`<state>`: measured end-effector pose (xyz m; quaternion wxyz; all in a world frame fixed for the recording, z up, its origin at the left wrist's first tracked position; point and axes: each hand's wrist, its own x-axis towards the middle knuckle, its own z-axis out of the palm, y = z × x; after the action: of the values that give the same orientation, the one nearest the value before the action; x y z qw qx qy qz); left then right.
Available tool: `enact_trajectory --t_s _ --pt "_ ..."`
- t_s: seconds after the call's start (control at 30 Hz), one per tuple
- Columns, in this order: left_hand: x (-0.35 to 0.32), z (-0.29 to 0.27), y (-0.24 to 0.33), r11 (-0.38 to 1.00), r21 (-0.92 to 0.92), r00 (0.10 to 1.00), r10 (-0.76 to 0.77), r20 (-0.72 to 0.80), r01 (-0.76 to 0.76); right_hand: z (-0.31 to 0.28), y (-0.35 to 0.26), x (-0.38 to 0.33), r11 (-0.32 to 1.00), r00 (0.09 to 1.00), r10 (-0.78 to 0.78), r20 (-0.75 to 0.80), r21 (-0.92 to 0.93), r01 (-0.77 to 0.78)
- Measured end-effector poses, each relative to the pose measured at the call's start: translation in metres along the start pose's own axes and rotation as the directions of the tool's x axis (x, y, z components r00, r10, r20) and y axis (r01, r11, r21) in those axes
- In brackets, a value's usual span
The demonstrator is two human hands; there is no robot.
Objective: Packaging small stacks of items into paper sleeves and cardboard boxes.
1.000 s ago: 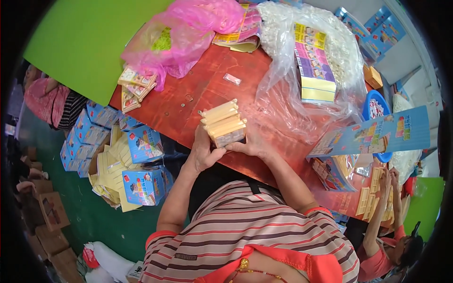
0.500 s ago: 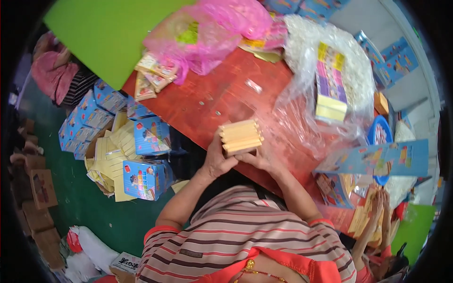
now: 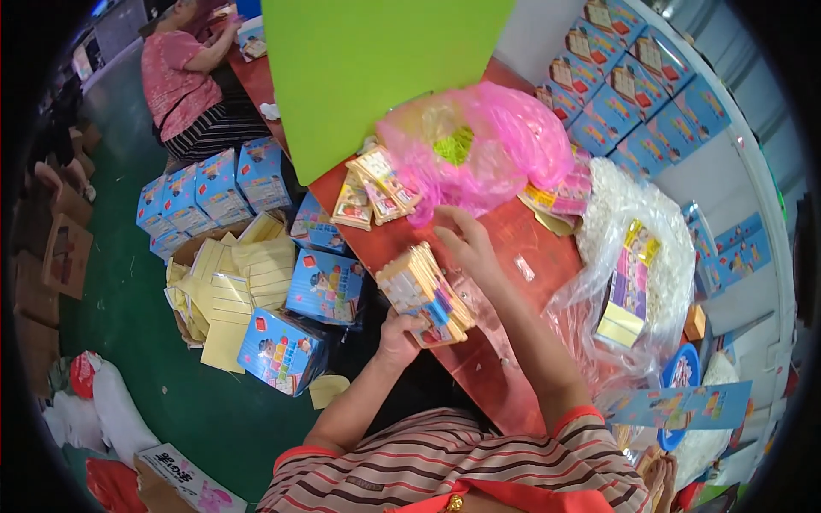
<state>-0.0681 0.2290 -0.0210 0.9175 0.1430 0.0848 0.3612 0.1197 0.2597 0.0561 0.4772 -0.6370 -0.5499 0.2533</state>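
My left hand (image 3: 399, 340) grips a block-like bundle of pale wooden pieces (image 3: 426, 295) with notched edges and a coloured printed side. The bundle is held tilted over the near edge of the red table (image 3: 547, 248). Just beyond it my right hand (image 3: 466, 244) is raised over the table, fingers apart and nothing visible in them. Several flat, wood-edged printed packs (image 3: 374, 190) lie loosely piled ahead of the right hand. Against them rests a pink translucent bag (image 3: 505, 128) with bright green bits inside.
A clear bag of whitish pieces (image 3: 676, 248) lies at right, with a printed stack (image 3: 629, 286) on it. Near it are a blue basin (image 3: 682, 376) and a blue printed sheet (image 3: 684, 405). Blue boxes (image 3: 325, 286) and a carton of yellow card (image 3: 227, 282) stand left. A co-worker (image 3: 184, 77) sits far left.
My right hand has let go of the bundle and moved forward. The left hand now holds the bundle alone, turned to show its printed side. The view has shifted.
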Motion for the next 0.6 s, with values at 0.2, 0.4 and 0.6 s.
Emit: enact_trajectory --t_s 0.2,0.4,0.6 --pt "0.002 0.003 0.006 0.998 0.003 0.998 -0.055 0.038 0.055 0.050 -0.005 0.086 0.800 0.948 -0.312 0.064 -0.520 0.298" --pt "0.002 0.004 0.003 0.998 -0.013 0.997 -0.054 0.059 0.055 0.049 0.026 0.118 0.706 0.952 -0.301 0.052 -0.659 0.259" --pt "0.001 -0.001 0.003 0.996 0.030 0.994 -0.088 0.063 0.086 0.004 0.017 0.085 0.904 0.988 -0.077 -0.134 -0.427 0.013"
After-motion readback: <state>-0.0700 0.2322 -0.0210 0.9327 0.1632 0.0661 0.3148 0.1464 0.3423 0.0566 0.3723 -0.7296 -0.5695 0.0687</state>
